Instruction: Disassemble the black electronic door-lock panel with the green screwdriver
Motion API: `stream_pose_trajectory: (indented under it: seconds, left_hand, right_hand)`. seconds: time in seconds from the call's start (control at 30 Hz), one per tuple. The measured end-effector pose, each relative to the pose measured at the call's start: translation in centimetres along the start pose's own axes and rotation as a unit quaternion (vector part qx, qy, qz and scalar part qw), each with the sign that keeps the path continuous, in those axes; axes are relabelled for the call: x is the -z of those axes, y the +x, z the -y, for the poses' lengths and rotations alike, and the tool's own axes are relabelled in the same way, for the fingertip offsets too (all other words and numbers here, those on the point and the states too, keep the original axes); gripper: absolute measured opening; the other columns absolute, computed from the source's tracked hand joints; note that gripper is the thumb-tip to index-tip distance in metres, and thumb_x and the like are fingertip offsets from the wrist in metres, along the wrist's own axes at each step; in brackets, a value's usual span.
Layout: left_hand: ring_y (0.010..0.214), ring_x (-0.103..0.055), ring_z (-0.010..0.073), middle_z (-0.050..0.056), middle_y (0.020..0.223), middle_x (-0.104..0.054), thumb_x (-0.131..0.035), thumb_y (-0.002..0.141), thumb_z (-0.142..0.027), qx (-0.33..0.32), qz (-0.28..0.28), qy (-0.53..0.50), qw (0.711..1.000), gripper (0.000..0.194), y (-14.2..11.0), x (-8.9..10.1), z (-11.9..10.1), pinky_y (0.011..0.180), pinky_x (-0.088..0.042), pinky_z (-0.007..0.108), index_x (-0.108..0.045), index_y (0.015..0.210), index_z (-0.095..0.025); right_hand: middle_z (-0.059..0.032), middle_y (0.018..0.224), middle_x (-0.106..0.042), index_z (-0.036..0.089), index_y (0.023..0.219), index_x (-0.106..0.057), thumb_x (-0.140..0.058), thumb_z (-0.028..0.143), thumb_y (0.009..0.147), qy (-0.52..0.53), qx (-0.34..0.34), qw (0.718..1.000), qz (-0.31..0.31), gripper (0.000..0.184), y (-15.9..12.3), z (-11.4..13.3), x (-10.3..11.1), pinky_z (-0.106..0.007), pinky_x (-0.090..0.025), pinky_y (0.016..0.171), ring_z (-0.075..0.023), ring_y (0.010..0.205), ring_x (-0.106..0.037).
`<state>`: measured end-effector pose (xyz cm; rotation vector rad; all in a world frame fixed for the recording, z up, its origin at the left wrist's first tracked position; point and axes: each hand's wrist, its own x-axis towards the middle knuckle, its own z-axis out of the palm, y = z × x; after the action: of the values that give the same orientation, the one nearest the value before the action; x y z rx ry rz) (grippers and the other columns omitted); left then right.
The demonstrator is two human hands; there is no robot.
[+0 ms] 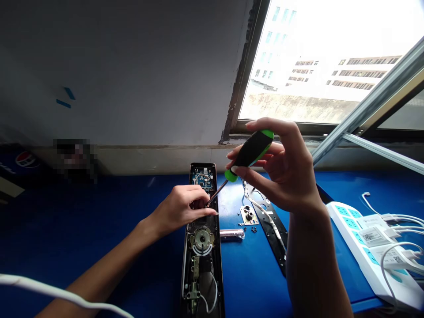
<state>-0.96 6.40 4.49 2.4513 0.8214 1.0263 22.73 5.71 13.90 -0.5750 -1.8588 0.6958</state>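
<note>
Screwdriver [250, 152] pinched by its handle in our right hand [281, 168], tip angled down to the open door-lock panel [202, 238] lying on the blue tabletop [238, 278]; our left hand [182, 210], fingers curled over the panel, steadies it for us.

"What is standing behind the blue desk [99, 207]?"

"A pale painted wall [115, 66] is rising there, and two small blue marks [65, 97] are sitting on it."

"And the light?"

"Bright daylight is coming through a window [318, 53] on the right side, and a pale, many-windowed building [361, 73] is showing outside."
</note>
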Motion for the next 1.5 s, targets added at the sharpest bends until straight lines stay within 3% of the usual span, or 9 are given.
stream_pose_trajectory:
  seconds: [0.13, 0.33, 0.47, 0.53, 0.67, 0.83, 0.93, 1.07, 1.5]
  left_hand:
    - [0.063, -0.055, 0.0101, 0.0, 0.074, -0.064, -0.078, 0.09, -0.028, 0.016, 0.007, -0.012, 1.0, 0.02, 0.0, 0.2, 0.0, 0.058, -0.042, 0.022, -0.067, 0.081, -0.014]
    - [0.059, -0.055, 0.0098, -0.002, 0.067, -0.064, -0.084, 0.084, -0.034, 0.075, -0.041, -0.054, 0.995, 0.026, 0.1, -0.1, -0.3, 0.057, -0.044, 0.022, -0.069, 0.075, -0.015]
    - [0.061, -0.057, 0.0108, 0.0, 0.07, -0.066, -0.082, 0.086, -0.037, 0.07, -0.016, -0.032, 0.997, 0.028, 0.1, -0.2, -0.5, 0.056, -0.044, 0.023, -0.07, 0.076, -0.014]
    - [0.061, -0.057, 0.0116, 0.0, 0.071, -0.066, -0.084, 0.082, -0.043, 0.06, -0.011, -0.009, 0.998, 0.031, 0.1, -0.1, -0.6, 0.055, -0.043, 0.023, -0.074, 0.087, -0.014]
    - [0.068, -0.058, 0.0151, 0.0, 0.079, -0.062, -0.088, 0.072, -0.056, 0.046, -0.018, 0.067, 0.997, 0.064, 0.1, 1.0, -0.3, 0.062, -0.05, 0.028, -0.073, 0.12, -0.016]
    - [0.112, -0.057, 0.0271, 0.009, 0.116, -0.061, -0.086, 0.078, -0.049, 0.012, 0.021, 0.125, 0.992, 0.044, 0.2, 2.6, 0.6, 0.092, -0.056, 0.04, -0.076, 0.111, -0.022]
    - [0.125, -0.05, 0.0305, 0.01, 0.127, -0.057, -0.087, 0.078, -0.045, 0.011, 0.052, 0.134, 0.99, 0.04, 0.0, 2.7, 0.9, 0.103, -0.053, 0.047, -0.075, 0.111, -0.025]
    - [0.133, -0.045, 0.0326, 0.011, 0.135, -0.055, -0.085, 0.081, -0.042, 0.004, 0.081, 0.136, 0.987, 0.039, -0.2, 2.2, 0.8, 0.111, -0.049, 0.051, -0.075, 0.115, -0.025]
    - [0.138, -0.042, 0.0323, 0.011, 0.136, -0.055, -0.085, 0.082, -0.04, 0.003, 0.09, 0.132, 0.987, 0.035, -0.2, 2.1, 0.7, 0.114, -0.047, 0.052, -0.075, 0.111, -0.025]
  right_hand:
    - [-0.0003, 0.103, -0.072, 0.029, 0.131, -0.051, -0.081, 0.009, 0.08, -0.01, 0.016, 1.0, -0.004, 0.062, 0.1, -0.3, 0.1, -0.042, -0.068, 0.086, -0.0235, 0.1, -0.075]
    - [-0.0001, 0.108, -0.069, 0.028, 0.129, -0.058, -0.086, 0.007, 0.072, -0.055, 0.087, 0.994, -0.043, 0.067, 0.2, -0.8, 0.2, -0.039, -0.071, 0.077, -0.0213, 0.089, -0.076]
    - [0.0002, 0.106, -0.072, 0.029, 0.137, -0.054, -0.082, 0.006, 0.077, -0.064, 0.072, 0.995, -0.009, 0.071, 0.1, -0.7, -0.1, -0.038, -0.07, 0.083, -0.0211, 0.094, -0.076]
    - [-0.0007, 0.111, -0.071, 0.03, 0.14, -0.052, -0.079, 0.007, 0.081, -0.061, 0.071, 0.996, -0.001, 0.069, 0.1, -0.6, -0.3, -0.038, -0.069, 0.086, -0.0209, 0.098, -0.076]
    - [-0.0024, 0.112, -0.07, 0.028, 0.137, -0.053, -0.08, 0.008, 0.081, -0.067, 0.09, 0.993, -0.025, 0.065, 0.2, -0.7, -0.3, -0.038, -0.069, 0.083, -0.0216, 0.097, -0.075]
    - [-0.0041, 0.118, -0.071, 0.024, 0.134, -0.056, -0.076, 0.008, 0.082, -0.122, 0.075, 0.99, -0.004, 0.058, 0.2, -1.1, -0.3, -0.034, -0.068, 0.083, -0.019, 0.096, -0.074]
    - [-0.0035, 0.119, -0.071, 0.024, 0.132, -0.056, -0.074, 0.008, 0.084, -0.119, 0.061, 0.991, 0.016, 0.054, 0.2, -1.2, -0.9, -0.031, -0.067, 0.082, -0.0163, 0.092, -0.074]
    - [0.0005, 0.107, -0.073, 0.023, 0.13, -0.057, -0.072, 0.007, 0.084, -0.133, 0.066, 0.988, 0.05, 0.05, 0.3, -1.2, -1.7, -0.028, -0.065, 0.082, -0.0143, 0.089, -0.074]
    - [-0.0006, 0.123, -0.073, 0.022, 0.132, -0.058, -0.075, 0.013, 0.088, -0.19, 0.088, 0.975, 0.068, 0.048, 0.2, -1.5, -2.3, -0.022, -0.061, 0.083, -0.0126, 0.098, -0.073]
